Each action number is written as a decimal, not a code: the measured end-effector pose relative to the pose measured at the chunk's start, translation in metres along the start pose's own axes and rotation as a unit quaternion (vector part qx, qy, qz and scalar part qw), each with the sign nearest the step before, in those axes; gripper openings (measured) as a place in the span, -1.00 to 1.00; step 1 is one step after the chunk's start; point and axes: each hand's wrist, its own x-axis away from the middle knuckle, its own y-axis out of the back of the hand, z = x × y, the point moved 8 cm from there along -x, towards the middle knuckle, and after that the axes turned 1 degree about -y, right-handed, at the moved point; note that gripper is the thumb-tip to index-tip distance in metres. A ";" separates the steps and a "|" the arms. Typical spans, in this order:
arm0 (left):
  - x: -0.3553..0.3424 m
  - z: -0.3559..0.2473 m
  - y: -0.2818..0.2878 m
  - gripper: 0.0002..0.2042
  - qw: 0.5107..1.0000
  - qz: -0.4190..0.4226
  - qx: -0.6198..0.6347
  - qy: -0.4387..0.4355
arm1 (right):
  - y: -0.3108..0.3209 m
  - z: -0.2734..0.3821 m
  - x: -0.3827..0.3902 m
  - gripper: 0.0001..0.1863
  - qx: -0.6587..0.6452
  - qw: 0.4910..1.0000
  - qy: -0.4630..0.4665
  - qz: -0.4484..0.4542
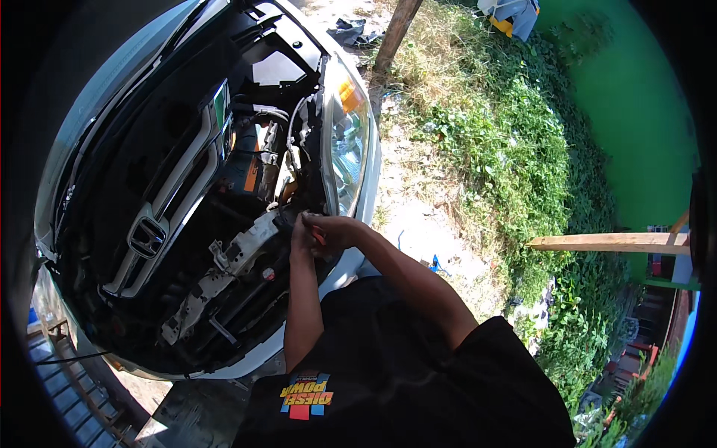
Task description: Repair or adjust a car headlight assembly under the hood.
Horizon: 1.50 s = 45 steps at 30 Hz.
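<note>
Both hands are working together at the front corner of the open engine bay (187,224), just below the headlight (347,142). The right hand (332,231) is closing around an orange-handled tool (319,236), while the left hand (301,228) is curling shut beside it against the black bracket (282,221); what it grips, I cannot tell. A metal crossmember (224,265) is lying just left of the hands, with grass (508,149) off to the right.

Both hands' fingers (308,224) hide most of the orange-handled tool (319,237); its tip is unseen.
</note>
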 end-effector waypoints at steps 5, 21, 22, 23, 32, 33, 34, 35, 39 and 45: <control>0.011 0.025 -0.038 -0.78 0.984 0.057 0.162 0.037 | 0.049 -0.004 -0.044 -0.48 0.022 0.952 0.187 -0.242; 0.047 -0.008 -0.018 -0.77 0.984 0.062 -0.030 0.166 | -0.007 0.016 0.016 -0.45 0.612 0.651 0.262 -0.365; 0.055 -0.009 -0.025 -0.78 0.978 0.081 -0.030 0.192 | -0.018 0.013 0.018 -0.51 0.699 0.552 0.274 -0.362; 0.066 -0.012 -0.023 -0.77 0.973 0.095 -0.026 0.209 | -0.028 0.012 0.020 -0.51 0.705 0.552 0.279 -0.347; 0.044 0.031 -0.023 -0.69 0.993 0.021 0.006 0.120 | -0.017 0.025 0.034 -0.70 0.733 0.542 0.218 -0.348; 0.044 0.032 -0.022 -0.67 0.994 -0.013 0.002 0.112 | -0.007 0.025 0.026 -0.70 0.716 0.571 0.195 -0.352; 0.044 0.029 -0.017 -0.66 0.994 -0.047 0.001 0.100 | -0.004 0.030 0.033 -0.66 0.653 0.632 0.169 -0.381; 0.036 0.033 -0.009 -0.66 0.994 -0.050 0.010 0.096 | -0.002 0.027 0.029 -0.66 0.660 0.630 0.167 -0.374; 0.021 0.048 -0.011 -0.72 0.992 -0.060 0.086 0.071 | -0.011 0.037 0.048 -0.43 0.587 0.679 0.221 -0.382; 0.022 0.041 -0.007 -0.75 0.985 -0.058 0.155 0.037 | 0.030 -0.002 0.032 -0.42 0.105 0.967 0.078 -0.217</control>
